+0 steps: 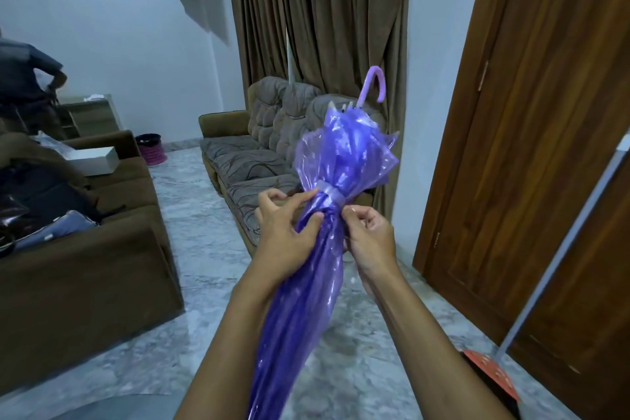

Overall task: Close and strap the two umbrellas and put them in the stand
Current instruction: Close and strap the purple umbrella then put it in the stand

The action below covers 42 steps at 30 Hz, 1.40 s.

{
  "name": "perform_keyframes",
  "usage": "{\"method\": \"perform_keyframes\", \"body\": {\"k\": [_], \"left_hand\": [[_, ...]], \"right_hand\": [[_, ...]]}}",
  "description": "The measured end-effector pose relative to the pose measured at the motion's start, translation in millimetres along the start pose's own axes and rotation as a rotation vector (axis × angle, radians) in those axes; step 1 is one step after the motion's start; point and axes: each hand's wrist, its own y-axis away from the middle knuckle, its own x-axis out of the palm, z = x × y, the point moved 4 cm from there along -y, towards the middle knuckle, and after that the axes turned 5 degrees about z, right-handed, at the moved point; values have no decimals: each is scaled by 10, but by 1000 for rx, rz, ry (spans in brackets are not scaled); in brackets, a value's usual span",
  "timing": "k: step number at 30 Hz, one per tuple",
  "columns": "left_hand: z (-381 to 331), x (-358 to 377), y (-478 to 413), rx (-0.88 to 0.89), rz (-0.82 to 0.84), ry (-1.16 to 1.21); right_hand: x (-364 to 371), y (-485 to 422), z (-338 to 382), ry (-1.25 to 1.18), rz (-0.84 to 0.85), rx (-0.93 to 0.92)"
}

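Observation:
A translucent purple umbrella (306, 283) is folded shut and held in front of me, its curved lilac handle (373, 83) pointing up and away. A pale purple strap (329, 194) is wrapped round the canopy. My left hand (284, 232) grips the bunched canopy just below the strap, thumb across the plastic. My right hand (370, 235) pinches the strap's end at the umbrella's right side. A red umbrella (491, 375) with pale dots lies at the lower right, mostly cut off by the frame. A dark round stand (151, 148) with a pink base sits on the floor by the far wall.
A brown sofa (85, 249) with bags on it stands at the left; a padded sofa (259, 153) stands ahead before brown curtains. A wooden door (528, 147) fills the right. Another person (27, 85) stands at the far left. The floor is grey marble (204, 249).

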Motion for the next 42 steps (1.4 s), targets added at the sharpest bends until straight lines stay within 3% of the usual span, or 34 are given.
{"method": "perform_keyframes", "body": {"k": [6,9,13,18,25,30,33,39,42], "left_hand": [[-57,-34,-11,-24,102,256],[-95,32,42,-60,258,416],[-148,92,126,1,352,353],[-127,23,106,26,223,246],[-38,-83,74,-38,23,610],[-50,-100,128,-105,71,971],[-57,-112,154,-123,137,1125],[-69,-151,164,-134,307,1179],[-9,-206,138,-148,317,999]], "right_hand": [[-31,103,197,161,-41,-197],[-40,117,298,222,-46,-234],[30,162,433,284,50,-282],[118,211,474,377,266,-306],[200,173,518,-71,413,-18],[148,99,555,66,237,-39],[197,104,542,77,260,-15],[298,132,621,-35,349,83],[271,148,575,-49,315,59]]}}
